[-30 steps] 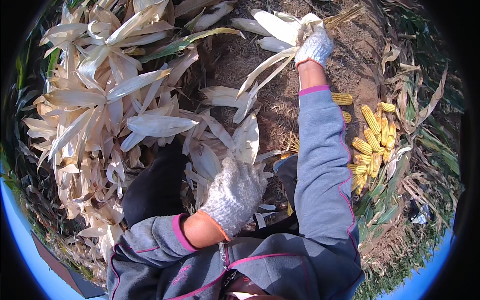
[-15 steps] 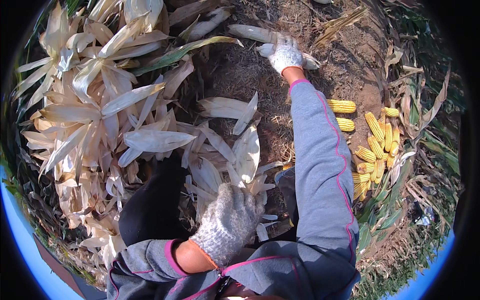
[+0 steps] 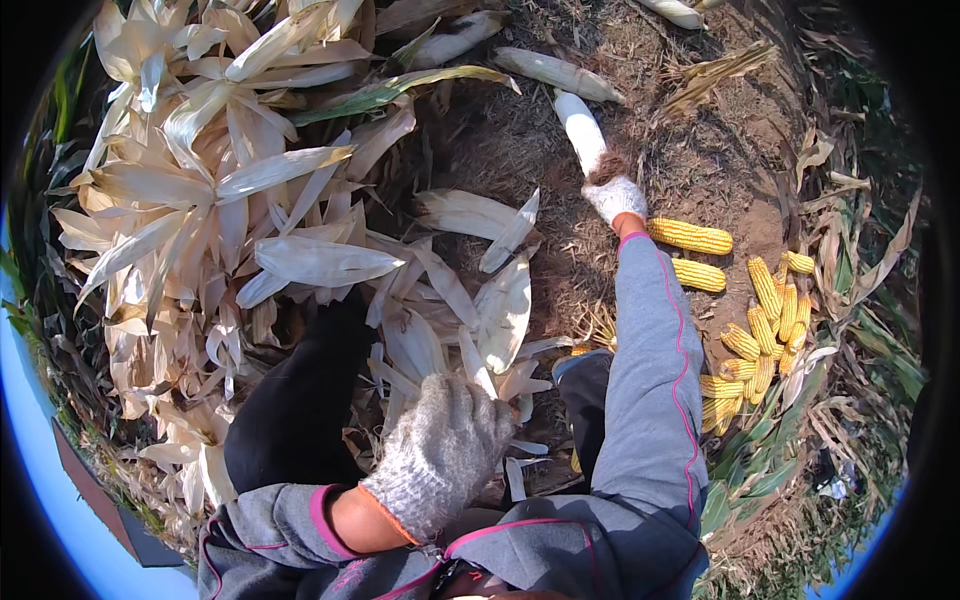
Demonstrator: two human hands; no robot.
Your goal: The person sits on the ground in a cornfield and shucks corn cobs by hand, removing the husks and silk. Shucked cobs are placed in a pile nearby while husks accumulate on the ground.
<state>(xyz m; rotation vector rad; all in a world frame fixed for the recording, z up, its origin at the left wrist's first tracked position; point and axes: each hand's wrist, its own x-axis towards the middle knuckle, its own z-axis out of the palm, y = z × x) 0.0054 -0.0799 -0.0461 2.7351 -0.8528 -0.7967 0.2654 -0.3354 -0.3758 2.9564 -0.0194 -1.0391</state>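
My right hand (image 3: 614,199), in a white knit glove, grips the brown-silk end of an unhusked corn ear (image 3: 580,130), which points away from me over the soil. Close to my lap, my left hand (image 3: 440,450) is in a greyish knit glove with its fingers curled down. What lies inside those fingers is hidden. Just beyond it lie loose pale husks (image 3: 503,310). Another unhusked ear (image 3: 560,73) rests on the ground past the held one. Two bare yellow cobs (image 3: 690,236) lie beside my right wrist.
A large heap of dry husks (image 3: 170,200) fills the left side. At the right, several bare cobs form a pile (image 3: 765,330) beside dry stalks and leaves (image 3: 860,290). A dry leaf bundle (image 3: 715,80) and a further unhusked ear (image 3: 672,11) lie at the far side.
My right hand has taken up an unhusked ear from the far ground and drawn it nearer, swinging it lengthwise. My left hand stays near my lap, and the view has shifted slightly.
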